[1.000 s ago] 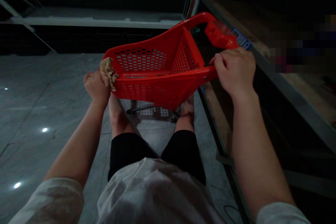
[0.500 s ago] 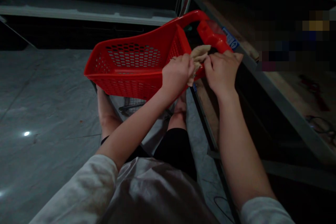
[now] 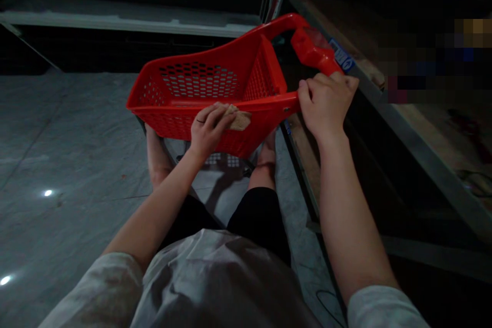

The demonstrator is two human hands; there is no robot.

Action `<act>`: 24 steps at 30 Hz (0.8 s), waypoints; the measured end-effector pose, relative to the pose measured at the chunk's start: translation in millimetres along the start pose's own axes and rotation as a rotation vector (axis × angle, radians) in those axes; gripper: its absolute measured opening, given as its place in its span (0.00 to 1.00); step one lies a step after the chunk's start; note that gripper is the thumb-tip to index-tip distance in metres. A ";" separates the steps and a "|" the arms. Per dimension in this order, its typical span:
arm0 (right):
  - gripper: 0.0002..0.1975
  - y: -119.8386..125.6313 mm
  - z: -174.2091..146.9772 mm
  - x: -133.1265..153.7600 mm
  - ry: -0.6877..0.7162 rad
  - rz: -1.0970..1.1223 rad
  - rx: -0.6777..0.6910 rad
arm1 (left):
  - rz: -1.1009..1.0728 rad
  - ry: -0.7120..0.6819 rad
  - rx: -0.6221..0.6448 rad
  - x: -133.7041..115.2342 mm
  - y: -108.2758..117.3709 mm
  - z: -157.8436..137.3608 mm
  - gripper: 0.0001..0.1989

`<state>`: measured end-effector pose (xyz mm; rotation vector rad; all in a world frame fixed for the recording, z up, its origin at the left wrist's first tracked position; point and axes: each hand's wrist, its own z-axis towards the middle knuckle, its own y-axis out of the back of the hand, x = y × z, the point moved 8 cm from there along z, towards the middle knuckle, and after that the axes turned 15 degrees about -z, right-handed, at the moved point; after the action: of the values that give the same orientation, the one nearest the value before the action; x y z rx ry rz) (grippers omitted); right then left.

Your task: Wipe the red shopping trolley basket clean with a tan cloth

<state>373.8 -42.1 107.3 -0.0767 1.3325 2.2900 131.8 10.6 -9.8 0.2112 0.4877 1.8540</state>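
A red plastic shopping cart with perforated basket walls stands between my legs and the shelving. My left hand is closed on a beige cloth, pressing it against the near rim and outer side of the basket. At the cart's right end, my right hand wraps round the red handle. Its fingertips are hidden behind the back of the hand.
A dark shelf unit with a wooden board runs along the right, close to the handle. Behind the cart is a pale shelf. Grey floor lies to the left. A thin black cable curls at the lower right.
My left hand has slid the cloth leftward along the basket's near rim, away from the handle. My right hand keeps its hold on the handle.
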 end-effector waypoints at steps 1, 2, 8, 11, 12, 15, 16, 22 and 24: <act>0.28 2.1 0.7 1.5 0.010 -0.009 0.008 | 0.030 -0.032 -0.027 4.2 8.6 -3.0 0.13; 0.29 4.2 2.2 4.1 0.021 -0.023 0.023 | 0.041 -0.047 -0.041 7.2 15.0 -2.2 0.13; 0.28 7.9 18.8 49.5 0.189 -0.107 0.203 | -0.076 0.006 0.019 -13.7 -0.1 42.5 0.12; 0.26 9.0 23.7 65.3 0.201 -0.084 0.184 | -0.149 -0.003 -0.004 -27.8 -17.3 51.9 0.13; 0.26 9.6 23.9 67.5 0.199 -0.069 0.161 | -0.150 -0.008 -0.029 -28.7 -19.5 48.6 0.14; 0.26 9.8 21.1 68.5 0.212 -0.048 0.117 | -0.067 -0.012 -0.078 -21.2 -20.0 18.9 0.14; 0.26 9.5 20.1 67.5 0.215 -0.049 0.113 | -0.033 -0.005 -0.079 -16.4 -19.3 4.3 0.13; 0.28 7.6 19.4 66.5 0.232 -0.027 0.125 | -0.010 0.055 0.117 6.0 -31.4 -72.0 0.10; 0.28 6.9 19.5 67.0 0.230 -0.035 0.130 | -0.063 0.099 0.180 9.2 -36.5 -78.5 0.12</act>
<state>315.5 -3.2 104.0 -0.3260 1.5778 2.2111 130.5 11.1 -96.9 0.2228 0.7238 1.7650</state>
